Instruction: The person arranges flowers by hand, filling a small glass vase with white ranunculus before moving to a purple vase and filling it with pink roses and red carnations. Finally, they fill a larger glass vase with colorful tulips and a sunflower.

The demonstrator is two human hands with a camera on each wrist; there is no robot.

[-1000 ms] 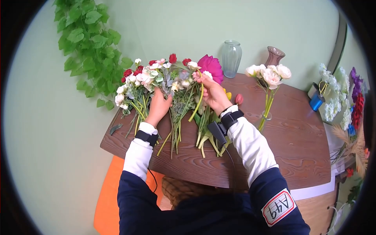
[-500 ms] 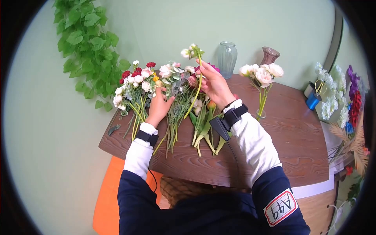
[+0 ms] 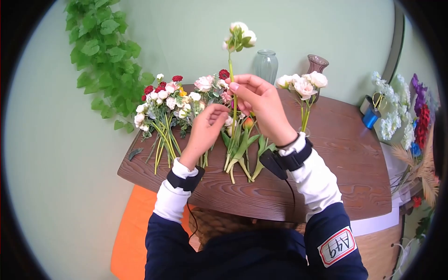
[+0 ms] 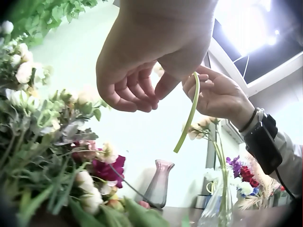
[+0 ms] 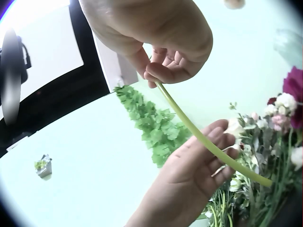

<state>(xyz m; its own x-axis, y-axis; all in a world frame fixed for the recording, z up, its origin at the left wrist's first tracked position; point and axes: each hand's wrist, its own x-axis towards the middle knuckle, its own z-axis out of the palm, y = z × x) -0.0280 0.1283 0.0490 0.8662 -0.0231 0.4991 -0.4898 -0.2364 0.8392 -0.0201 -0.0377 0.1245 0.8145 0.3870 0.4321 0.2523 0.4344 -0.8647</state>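
Note:
A white artificial flower [image 3: 248,36] stands upright above the table. My right hand [image 3: 261,103] pinches its green stem [image 5: 203,138] between thumb and fingers, and the stem's lower end hangs below. Close to that stem is my left hand [image 3: 206,130], its fingers loosely bent and nothing held in them. In the right wrist view the stem crosses in front of the left hand's fingers [image 5: 222,142]. Beneath both hands lie bunches of flowers: white roses [image 3: 158,94], red blooms [image 3: 178,78], pink roses [image 3: 204,83] and an orange tulip [image 3: 248,123] with broad leaves.
On the wooden table [image 3: 336,177] a clear vase [image 4: 213,215] holds pale pink-white flowers [image 3: 303,87]. A pale glass vase [image 3: 266,65] and a purplish vase [image 3: 318,64] stand at the back. Blue ribbon [image 3: 371,117] and more flowers [image 3: 423,126] are at right; green vine leaves [image 3: 108,56] hang left.
My right hand has lifted the white flower out of the bunches, up and toward me. My left hand has left the bunch and moved right, toward the stem.

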